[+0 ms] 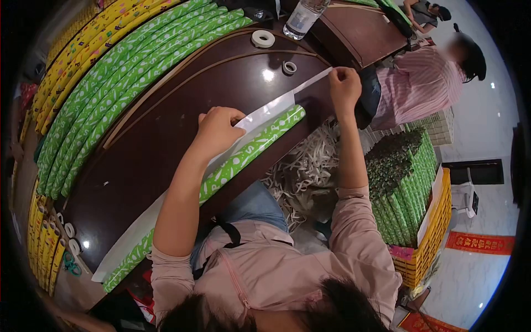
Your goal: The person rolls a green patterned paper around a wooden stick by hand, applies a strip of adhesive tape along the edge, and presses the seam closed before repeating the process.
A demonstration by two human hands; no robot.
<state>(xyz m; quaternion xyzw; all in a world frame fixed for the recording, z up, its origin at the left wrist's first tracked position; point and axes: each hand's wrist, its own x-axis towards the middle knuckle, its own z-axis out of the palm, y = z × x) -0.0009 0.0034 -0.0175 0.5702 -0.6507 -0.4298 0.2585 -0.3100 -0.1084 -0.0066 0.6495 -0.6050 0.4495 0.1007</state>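
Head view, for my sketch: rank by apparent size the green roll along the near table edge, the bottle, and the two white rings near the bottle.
1. Green roll
2. Bottle
3. Upper white ring
4. Lower white ring

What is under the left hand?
The white edge of the green patterned roll runs in beneath the left hand, with the dark table beyond. What the hand itself covers cannot be seen.

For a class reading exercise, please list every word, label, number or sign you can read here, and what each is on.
"S": on the green roll between the forearms.
Green rolls at upper left: letters too small to be sure of.
Bottle label: too blurred.
Red banner at right: characters too blurred.
Lower red banner: unreadable.
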